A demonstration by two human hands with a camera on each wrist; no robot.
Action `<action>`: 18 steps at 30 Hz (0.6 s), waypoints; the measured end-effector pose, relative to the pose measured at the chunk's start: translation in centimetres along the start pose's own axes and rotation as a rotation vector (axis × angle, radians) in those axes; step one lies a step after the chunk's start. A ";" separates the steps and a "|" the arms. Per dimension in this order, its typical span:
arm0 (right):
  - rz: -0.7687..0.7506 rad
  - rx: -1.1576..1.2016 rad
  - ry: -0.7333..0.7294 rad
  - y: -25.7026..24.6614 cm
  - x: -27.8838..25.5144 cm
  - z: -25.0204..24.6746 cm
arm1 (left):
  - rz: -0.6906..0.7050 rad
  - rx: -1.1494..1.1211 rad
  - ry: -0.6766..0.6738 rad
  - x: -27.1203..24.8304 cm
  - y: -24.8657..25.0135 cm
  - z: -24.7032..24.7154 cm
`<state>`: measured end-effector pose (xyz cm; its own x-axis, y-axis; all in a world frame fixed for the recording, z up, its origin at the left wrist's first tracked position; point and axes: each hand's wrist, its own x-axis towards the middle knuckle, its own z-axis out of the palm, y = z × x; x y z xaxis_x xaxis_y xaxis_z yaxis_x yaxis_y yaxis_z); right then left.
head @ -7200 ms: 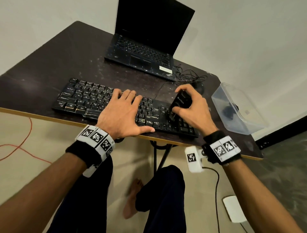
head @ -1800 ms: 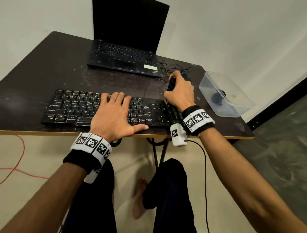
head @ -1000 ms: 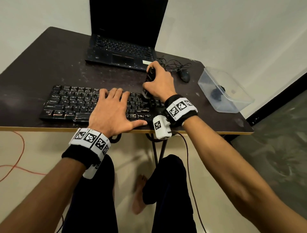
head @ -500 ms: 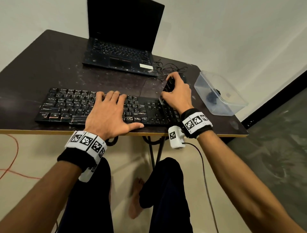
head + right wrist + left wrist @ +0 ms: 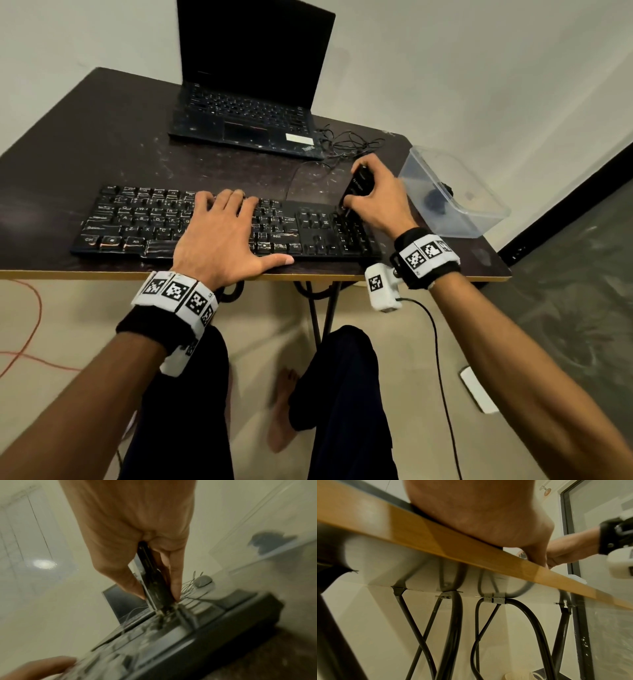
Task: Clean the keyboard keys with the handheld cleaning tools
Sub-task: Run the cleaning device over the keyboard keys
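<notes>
– Pressing flat w/ the left hand [image 5: 224, 236]? 
– Yep, fingers spread, palm down on the mid keys of the black keyboard [image 5: 137, 222], which lies along the table's [image 5: 102, 137] front edge. 
– Right hand [image 5: 376, 200]? 
– Pinching a black cleaning tool [image 5: 358, 185], thumb vs fingers, tip down on the numpad end, top row. 
– Behind? 
– Laptop [image 5: 246, 113], open; clear tub [image 5: 455, 192] at right.
</notes>
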<state>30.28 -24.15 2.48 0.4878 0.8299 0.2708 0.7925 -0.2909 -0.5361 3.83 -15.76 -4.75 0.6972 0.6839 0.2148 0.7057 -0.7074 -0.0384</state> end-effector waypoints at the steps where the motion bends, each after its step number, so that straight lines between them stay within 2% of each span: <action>1: -0.045 -0.011 -0.043 -0.1 -0.2 0.2 | 0.000 0.001 0.000 0.0 0.0 0.1; 3: -0.052 -0.009 -0.071 -0.1 -0.3 0.0 | 0.007 -0.004 0.000 -0.1 0.3 0.2; 6: 0.032 0.011 0.007 0.2 -0.3 -0.7 | 0.006 -0.012 0.010 0.1 0.2 0.0; 10: -0.080 -0.014 -0.112 -0.3 -1.5 -0.7 | 0.005 0.001 0.008 -0.1 0.2 0.3; 14: 0.006 -0.063 -0.008 -0.4 0.6 -0.8 | 0.010 -0.016 0.022 0.0 0.2 0.0; 18: 0.042 -0.052 -0.009 0.4 1.4 -1.3 | 0.005 -0.022 0.026 0.0 0.1 0.2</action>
<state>31.77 -23.75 3.62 0.5179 0.8205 0.2419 0.7894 -0.3493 -0.5048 3.99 -15.79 -4.98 0.6970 0.6756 0.2403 0.6992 -0.7147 -0.0184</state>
